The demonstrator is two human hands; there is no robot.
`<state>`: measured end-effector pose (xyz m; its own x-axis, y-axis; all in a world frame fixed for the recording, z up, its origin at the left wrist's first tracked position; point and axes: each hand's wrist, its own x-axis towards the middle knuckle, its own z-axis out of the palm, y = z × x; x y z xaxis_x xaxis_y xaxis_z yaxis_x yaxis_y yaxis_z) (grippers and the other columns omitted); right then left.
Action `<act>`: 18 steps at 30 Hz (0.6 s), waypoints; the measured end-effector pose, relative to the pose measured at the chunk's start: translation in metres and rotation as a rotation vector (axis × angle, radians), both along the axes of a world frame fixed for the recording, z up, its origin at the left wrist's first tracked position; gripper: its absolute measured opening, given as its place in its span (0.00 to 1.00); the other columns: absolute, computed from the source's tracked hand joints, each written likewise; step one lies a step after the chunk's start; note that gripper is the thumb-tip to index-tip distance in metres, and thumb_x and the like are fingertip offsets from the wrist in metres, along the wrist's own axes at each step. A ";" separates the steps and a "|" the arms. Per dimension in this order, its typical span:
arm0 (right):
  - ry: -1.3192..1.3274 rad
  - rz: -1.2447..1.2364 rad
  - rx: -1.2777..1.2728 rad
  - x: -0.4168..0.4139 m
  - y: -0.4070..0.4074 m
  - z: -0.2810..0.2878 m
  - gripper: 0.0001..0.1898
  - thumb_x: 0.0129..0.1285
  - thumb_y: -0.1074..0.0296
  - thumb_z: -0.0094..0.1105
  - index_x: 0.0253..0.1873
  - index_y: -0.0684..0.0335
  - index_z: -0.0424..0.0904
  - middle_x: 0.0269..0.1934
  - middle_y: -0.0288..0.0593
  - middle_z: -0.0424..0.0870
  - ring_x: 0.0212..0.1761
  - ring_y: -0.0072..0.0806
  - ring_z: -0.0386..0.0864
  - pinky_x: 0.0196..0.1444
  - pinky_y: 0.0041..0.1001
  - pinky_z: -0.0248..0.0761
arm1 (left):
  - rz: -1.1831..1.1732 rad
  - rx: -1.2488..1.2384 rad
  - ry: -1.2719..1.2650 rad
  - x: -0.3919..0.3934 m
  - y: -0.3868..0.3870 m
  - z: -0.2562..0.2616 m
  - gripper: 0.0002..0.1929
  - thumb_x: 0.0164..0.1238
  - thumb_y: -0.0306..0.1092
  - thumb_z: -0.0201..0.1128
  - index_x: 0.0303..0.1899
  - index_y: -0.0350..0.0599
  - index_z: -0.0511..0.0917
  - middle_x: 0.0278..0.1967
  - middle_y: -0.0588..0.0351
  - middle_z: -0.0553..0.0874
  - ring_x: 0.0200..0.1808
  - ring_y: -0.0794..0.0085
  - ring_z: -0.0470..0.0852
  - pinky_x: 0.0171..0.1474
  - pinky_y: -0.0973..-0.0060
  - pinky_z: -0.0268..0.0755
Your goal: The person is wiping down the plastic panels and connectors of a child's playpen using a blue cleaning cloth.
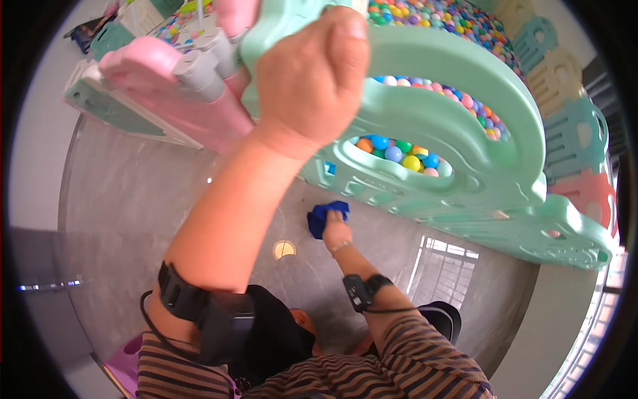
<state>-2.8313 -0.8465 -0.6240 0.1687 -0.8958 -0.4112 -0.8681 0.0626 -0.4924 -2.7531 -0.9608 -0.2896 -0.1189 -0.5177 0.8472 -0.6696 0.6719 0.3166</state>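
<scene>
My left hand [314, 75] is closed at the top of a mint-green plastic play fence panel [448, 114], its fingers curled over the panel's upper edge. Low down by the panel's base, my right hand [337, 232] holds a blue cloth [319, 219] against the grey floor tiles [369, 224]. Part of the cloth lies bunched around my right fingers. The curled fingertips of my left hand are hidden from this side.
Colourful plastic balls [443, 20] fill the area behind the fence. A pink panel [184, 99] with grey joints adjoins on the left. A round yellowish floor fitting [284, 250] lies left of the cloth. A purple plastic object [123, 364] is at the lower left.
</scene>
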 end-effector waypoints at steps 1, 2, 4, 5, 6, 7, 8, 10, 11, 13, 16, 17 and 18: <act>-0.027 -0.072 -0.011 -0.006 0.009 0.002 0.22 0.56 0.73 0.41 0.58 0.64 0.61 0.56 0.54 0.67 0.48 0.51 0.74 0.46 0.41 0.71 | 0.005 0.049 -0.027 0.001 0.001 0.006 0.15 0.70 0.37 0.38 0.34 0.41 0.73 0.26 0.46 0.79 0.30 0.55 0.80 0.34 0.67 0.70; -0.093 -0.075 -0.137 -0.012 0.012 -0.002 0.26 0.56 0.75 0.42 0.62 0.66 0.58 0.59 0.58 0.63 0.48 0.55 0.73 0.48 0.43 0.70 | 0.002 0.065 -0.002 -0.001 0.001 0.008 0.15 0.70 0.38 0.39 0.35 0.42 0.73 0.27 0.46 0.80 0.30 0.55 0.80 0.34 0.66 0.70; -0.007 -0.215 -0.392 -0.024 -0.005 -0.012 0.26 0.56 0.74 0.42 0.62 0.67 0.57 0.62 0.56 0.60 0.47 0.51 0.75 0.46 0.41 0.71 | 0.047 -0.039 0.062 -0.006 -0.007 0.000 0.14 0.68 0.38 0.41 0.29 0.45 0.73 0.20 0.50 0.77 0.23 0.57 0.78 0.28 0.65 0.69; -0.087 -0.211 -0.552 -0.030 -0.024 -0.006 0.26 0.56 0.74 0.42 0.62 0.70 0.56 0.61 0.57 0.61 0.47 0.52 0.75 0.46 0.39 0.72 | 0.079 -0.148 0.115 -0.008 -0.012 -0.004 0.14 0.66 0.38 0.44 0.23 0.47 0.72 0.14 0.55 0.75 0.17 0.59 0.75 0.21 0.65 0.68; -0.057 -0.256 -0.370 -0.022 -0.036 0.000 0.26 0.56 0.74 0.43 0.62 0.69 0.57 0.61 0.58 0.60 0.47 0.52 0.74 0.46 0.39 0.72 | 0.060 -0.206 0.149 -0.008 -0.015 -0.003 0.13 0.64 0.38 0.45 0.22 0.46 0.71 0.13 0.55 0.75 0.16 0.60 0.75 0.20 0.66 0.67; -0.020 -0.301 -0.191 -0.016 -0.041 0.005 0.26 0.55 0.75 0.43 0.61 0.69 0.57 0.61 0.58 0.60 0.47 0.53 0.74 0.46 0.39 0.72 | 0.074 -0.207 0.153 -0.009 -0.014 -0.003 0.13 0.64 0.38 0.45 0.22 0.46 0.71 0.13 0.55 0.75 0.16 0.60 0.75 0.20 0.66 0.67; -0.007 -0.290 -0.197 -0.022 -0.042 0.001 0.26 0.55 0.75 0.43 0.61 0.69 0.57 0.61 0.58 0.60 0.47 0.53 0.74 0.46 0.39 0.72 | 0.080 -0.175 0.152 -0.012 -0.013 -0.002 0.13 0.64 0.38 0.46 0.22 0.47 0.71 0.14 0.55 0.75 0.16 0.61 0.75 0.20 0.66 0.67; 0.067 -0.234 -0.310 -0.044 -0.043 -0.002 0.22 0.56 0.73 0.47 0.57 0.69 0.63 0.52 0.56 0.71 0.39 0.45 0.78 0.40 0.36 0.74 | 0.032 -0.003 0.100 -0.014 -0.007 -0.001 0.17 0.69 0.42 0.40 0.32 0.45 0.75 0.21 0.53 0.79 0.22 0.60 0.77 0.27 0.69 0.69; 0.067 -0.209 -0.312 -0.040 -0.038 0.021 0.22 0.56 0.73 0.47 0.57 0.69 0.63 0.52 0.56 0.71 0.39 0.45 0.78 0.40 0.36 0.74 | 0.056 -0.006 0.104 -0.007 -0.005 -0.002 0.17 0.69 0.42 0.40 0.32 0.45 0.75 0.21 0.53 0.79 0.22 0.60 0.77 0.27 0.69 0.69; -0.588 -0.279 0.300 -0.034 -0.028 0.096 0.17 0.56 0.71 0.50 0.51 0.69 0.69 0.38 0.47 0.79 0.30 0.32 0.79 0.32 0.29 0.75 | 0.050 -0.014 0.090 0.002 -0.003 0.000 0.13 0.67 0.39 0.43 0.29 0.47 0.74 0.18 0.52 0.78 0.20 0.56 0.76 0.23 0.65 0.68; -0.985 -0.221 0.382 -0.051 -0.017 0.144 0.13 0.56 0.70 0.50 0.47 0.68 0.73 0.30 0.39 0.78 0.26 0.23 0.75 0.27 0.22 0.70 | 0.028 -0.061 0.133 0.000 -0.007 0.002 0.10 0.66 0.38 0.46 0.33 0.48 0.75 0.20 0.55 0.79 0.24 0.58 0.78 0.27 0.65 0.69; -1.178 -0.213 0.416 -0.056 -0.012 0.168 0.14 0.56 0.71 0.49 0.48 0.67 0.72 0.32 0.39 0.78 0.29 0.24 0.75 0.28 0.22 0.69 | -0.014 -0.084 0.164 0.001 -0.007 0.001 0.08 0.64 0.37 0.49 0.34 0.48 0.75 0.21 0.56 0.79 0.26 0.59 0.79 0.30 0.65 0.70; -1.155 -0.197 0.411 -0.059 -0.008 0.195 0.14 0.56 0.71 0.49 0.48 0.67 0.72 0.32 0.39 0.78 0.29 0.24 0.75 0.28 0.22 0.69 | -0.143 -0.039 0.178 0.004 0.001 0.001 0.07 0.60 0.33 0.55 0.40 0.46 0.74 0.33 0.54 0.80 0.40 0.59 0.78 0.42 0.66 0.70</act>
<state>-2.8905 -0.8545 -0.4288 0.4958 -0.7868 -0.3676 0.1024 0.4734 -0.8749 -2.7489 -0.9597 -0.2886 -0.0351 -0.4725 0.8806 -0.5029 0.7698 0.3930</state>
